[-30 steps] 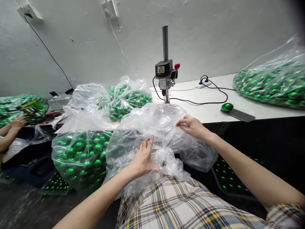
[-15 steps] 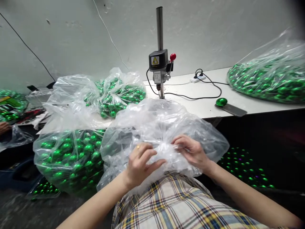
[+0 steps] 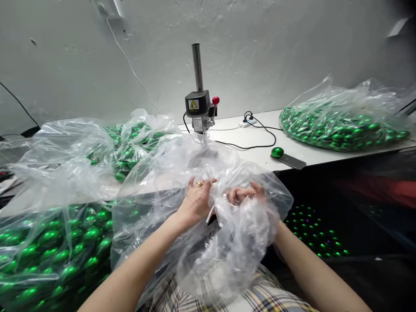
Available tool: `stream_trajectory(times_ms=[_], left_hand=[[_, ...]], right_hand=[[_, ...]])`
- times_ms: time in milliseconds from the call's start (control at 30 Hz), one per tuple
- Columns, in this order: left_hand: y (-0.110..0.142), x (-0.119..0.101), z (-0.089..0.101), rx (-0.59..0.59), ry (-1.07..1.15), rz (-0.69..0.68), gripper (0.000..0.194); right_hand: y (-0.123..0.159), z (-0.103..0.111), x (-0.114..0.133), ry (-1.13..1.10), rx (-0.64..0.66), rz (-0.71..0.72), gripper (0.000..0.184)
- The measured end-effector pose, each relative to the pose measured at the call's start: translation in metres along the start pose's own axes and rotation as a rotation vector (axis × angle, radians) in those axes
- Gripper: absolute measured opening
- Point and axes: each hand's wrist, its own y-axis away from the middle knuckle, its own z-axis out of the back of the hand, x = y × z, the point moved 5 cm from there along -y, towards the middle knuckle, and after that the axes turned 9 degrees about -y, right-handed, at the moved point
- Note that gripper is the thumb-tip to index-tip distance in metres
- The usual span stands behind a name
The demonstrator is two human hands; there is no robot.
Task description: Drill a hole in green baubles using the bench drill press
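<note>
A large clear plastic bag [image 3: 227,242] is bunched up in front of my body, its film crumpled over the plaid clothing. My left hand [image 3: 196,201] pinches the film at the middle, a ring on one finger. Close on its right, my right hand [image 3: 245,195] has its fingers curled into the same bag, and loose film covers its lower part and wrist. A narrow twisted white strip of plastic hangs beside my left fingers. Behind the bag stands a small drill press [image 3: 198,108] with a red-knobbed lever; film hides its base.
Clear bags of shiny green balls stand at the left front [image 3: 61,247], left back [image 3: 133,143] and right [image 3: 344,125] of the white table [image 3: 260,158]. A green ball [image 3: 277,152] touches a phone [image 3: 290,160] near the edge. A power strip [image 3: 247,123] trails a black cord.
My left hand, its fingers apart before, has closed on the film. The gathered plastic has come up and over my right hand. The view has swung right, with the press now farther left.
</note>
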Motion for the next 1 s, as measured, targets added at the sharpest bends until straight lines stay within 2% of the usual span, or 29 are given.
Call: stream_trajectory(times_ms=[67, 133, 167, 233, 267, 300, 333, 367, 467, 600, 700, 767, 833, 933, 1000], left_hand=[[-0.007, 0.007, -0.012, 0.073, -0.072, 0.030, 0.053], [-0.011, 0.010, -0.014, 0.107, -0.122, 0.038, 0.040], [-0.013, 0.010, -0.012, 0.107, -0.144, 0.035, 0.035], [-0.018, 0.010, -0.004, 0.087, -0.151, 0.025, 0.029], [-0.020, 0.010, 0.002, 0.074, -0.122, 0.023, 0.026], [-0.022, 0.010, 0.009, 0.066, -0.072, 0.020, 0.025], [-0.024, 0.010, 0.015, 0.062, -0.008, 0.016, 0.023], [-0.025, 0.010, 0.020, 0.062, 0.061, 0.011, 0.021], [-0.027, 0.009, 0.032, 0.074, 0.253, 0.001, 0.018], [-0.026, 0.008, 0.034, 0.116, 0.378, 0.041, 0.025], [-0.026, 0.007, 0.029, 0.151, 0.340, 0.062, 0.026], [-0.026, 0.007, 0.027, 0.161, 0.331, 0.078, 0.027], [-0.025, 0.008, 0.026, 0.177, 0.366, 0.084, 0.031], [-0.021, 0.009, 0.022, 0.239, 0.470, 0.082, 0.038], [-0.018, 0.010, 0.019, 0.289, 0.538, 0.089, 0.041]], right_hand=[[-0.003, 0.012, 0.020, 0.009, -0.007, 0.020, 0.044], [-0.003, 0.020, 0.049, -0.011, -0.027, 0.089, 0.020], [-0.002, 0.018, 0.064, -0.026, 0.019, 0.135, 0.023], [0.003, -0.001, 0.083, 0.043, 0.292, 0.203, 0.037], [0.006, -0.012, 0.083, 0.190, 0.435, 0.211, 0.031], [0.008, -0.019, 0.076, 0.371, 0.506, 0.216, 0.021], [0.006, -0.022, 0.069, 0.549, 0.492, 0.250, 0.019], [0.003, -0.021, 0.061, 0.686, 0.415, 0.308, 0.026], [-0.009, -0.012, 0.045, 0.771, 0.279, 0.357, 0.034], [-0.013, -0.013, 0.065, 0.680, 0.180, 0.515, 0.007], [-0.012, -0.027, 0.074, 0.650, 0.176, 0.583, 0.020], [-0.015, -0.034, 0.069, 0.612, 0.205, 0.561, 0.015], [-0.021, -0.031, 0.064, 0.530, 0.177, 0.532, 0.011], [-0.030, -0.015, 0.065, 0.411, 0.041, 0.465, 0.021], [-0.033, -0.013, 0.069, 0.342, 0.063, 0.429, 0.023]])
